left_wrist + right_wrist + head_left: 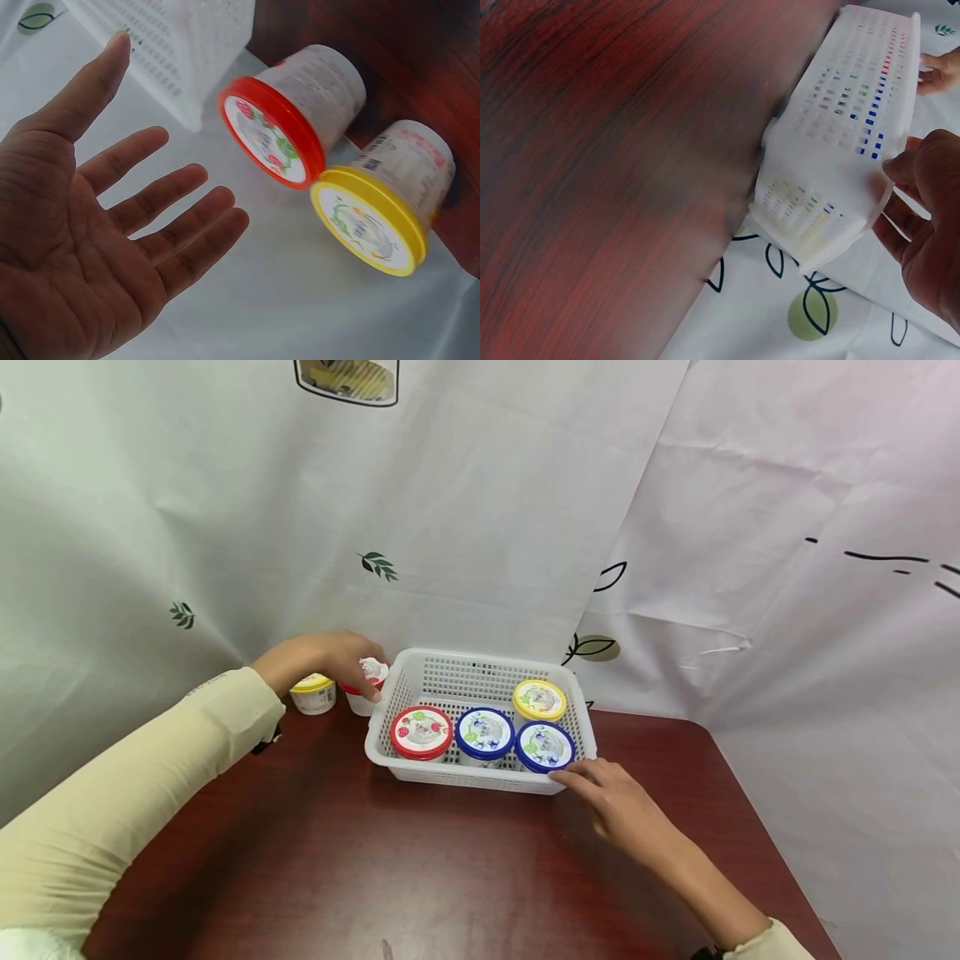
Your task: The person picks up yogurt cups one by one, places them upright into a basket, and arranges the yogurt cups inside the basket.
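A white perforated plastic basket (472, 781) stands at the back of the table. Inside it are a red-lidded tub (422, 732), two blue-lidded tubs (484, 732) and a yellow-lidded tub (540, 700). My right hand (618, 802) pinches the rim at the basket's near right corner, thumb on the outer wall in the right wrist view. Left of the basket, my left hand (97, 225) holds nothing, its fingers spread out. It hovers close to a second red-lidded tub (274, 131), partly covering it in the head view. A second yellow-lidded tub (371, 221) stands beside that one.
The dark red wooden table (450, 868) reaches back to a pale cloth (480, 510) with printed leaves, hanging just behind the basket. The table's right edge slopes down toward the front, with more cloth beyond it.
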Demonstrator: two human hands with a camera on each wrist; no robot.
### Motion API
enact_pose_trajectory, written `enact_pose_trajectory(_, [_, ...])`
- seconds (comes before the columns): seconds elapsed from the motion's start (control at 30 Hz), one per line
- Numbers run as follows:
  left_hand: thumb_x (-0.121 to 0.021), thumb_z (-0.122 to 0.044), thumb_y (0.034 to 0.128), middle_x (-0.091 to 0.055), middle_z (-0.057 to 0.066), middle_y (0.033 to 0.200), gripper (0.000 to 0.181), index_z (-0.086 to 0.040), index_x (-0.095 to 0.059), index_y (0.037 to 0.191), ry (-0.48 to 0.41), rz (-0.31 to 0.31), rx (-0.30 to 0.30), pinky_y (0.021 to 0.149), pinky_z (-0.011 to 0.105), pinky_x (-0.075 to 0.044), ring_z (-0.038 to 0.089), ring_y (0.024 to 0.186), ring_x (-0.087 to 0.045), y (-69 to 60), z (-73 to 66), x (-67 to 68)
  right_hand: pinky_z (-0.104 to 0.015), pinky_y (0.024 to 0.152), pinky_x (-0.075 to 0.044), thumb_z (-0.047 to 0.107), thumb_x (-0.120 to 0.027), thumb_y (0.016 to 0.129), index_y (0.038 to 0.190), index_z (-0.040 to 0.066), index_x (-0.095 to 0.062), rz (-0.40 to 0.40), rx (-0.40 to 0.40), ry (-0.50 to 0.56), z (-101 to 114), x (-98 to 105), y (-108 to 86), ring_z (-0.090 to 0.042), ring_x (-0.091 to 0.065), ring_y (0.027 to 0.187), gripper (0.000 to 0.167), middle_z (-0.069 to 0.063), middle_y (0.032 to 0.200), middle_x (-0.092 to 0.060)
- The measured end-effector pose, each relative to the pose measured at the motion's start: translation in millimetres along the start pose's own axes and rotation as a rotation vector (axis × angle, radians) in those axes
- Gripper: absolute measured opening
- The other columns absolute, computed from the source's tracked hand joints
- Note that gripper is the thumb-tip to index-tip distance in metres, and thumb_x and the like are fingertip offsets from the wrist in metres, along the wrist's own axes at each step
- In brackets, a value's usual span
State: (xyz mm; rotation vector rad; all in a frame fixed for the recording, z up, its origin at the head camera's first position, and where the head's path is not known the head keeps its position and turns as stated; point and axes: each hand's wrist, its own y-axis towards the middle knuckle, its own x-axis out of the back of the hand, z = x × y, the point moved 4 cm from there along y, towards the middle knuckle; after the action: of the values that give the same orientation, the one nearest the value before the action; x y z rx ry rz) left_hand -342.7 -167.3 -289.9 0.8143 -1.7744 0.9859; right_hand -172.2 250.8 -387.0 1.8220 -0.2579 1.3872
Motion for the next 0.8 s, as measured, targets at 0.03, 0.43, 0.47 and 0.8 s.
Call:
enact_pose_trajectory(0.03, [-0.092, -0.036, 0.0919, -0.062, 0.029, 0.159, 0.081, 0.004, -0.061, 0.155, 0.001, -0.001, 0.001, 0.124, 0.071, -0.046, 0.052, 0.149, -0.055, -0.4, 2.1, 0.1, -0.047, 0.092, -0.063, -0.010, -0.082, 0.088, 0.134, 0.017, -0.080, 0.000, 0.001, 0.000, 0, 0, 0.0, -0.024, -0.073, 0.110, 0.054, -0.004, 0.124, -0.077])
enact_pose_trajectory(0.43, [-0.091, -0.033, 0.0937, -0.062, 0.036, 0.155, 0.078, 0.010, -0.061, 0.151, 0.014, -0.021, 0.051, 0.124, 0.072, -0.045, 0.055, 0.146, -0.056, -1.4, 33.8, 0.4, -0.046, 0.092, -0.063, -0.010, -0.082, 0.087, 0.134, 0.016, -0.079, -0.006, 0.012, -0.004, 0, -1, 0.1, -0.024, -0.073, 0.110, 0.054, -0.004, 0.123, -0.077])
enact_pose_trajectory(0.47, [-0.091, -0.033, 0.0936, -0.062, 0.036, 0.154, 0.078, 0.010, -0.061, 0.151, 0.017, -0.023, 0.055, 0.123, 0.072, -0.045, 0.056, 0.144, -0.057, -1.7, 36.7, 0.5, -0.046, 0.091, -0.063, -0.011, -0.082, 0.087, 0.134, 0.016, -0.079, -0.005, 0.011, -0.003, 0, -1, -0.1, -0.023, -0.073, 0.110, 0.055, -0.004, 0.123, -0.077])
enact_pose_trajectory(0.8, [-0.091, -0.033, 0.0925, -0.059, 0.038, 0.154, 0.079, 0.011, -0.060, 0.150, 0.001, -0.054, 0.113, 0.119, 0.072, -0.048, 0.054, 0.139, -0.056, -2.9, 70.3, -1.9, -0.046, 0.091, -0.062, -0.009, -0.082, 0.088, 0.134, 0.017, -0.079, -0.006, 0.010, -0.003, 0, 0, 0.2, -0.023, -0.073, 0.108, 0.053, -0.004, 0.123, -0.077])
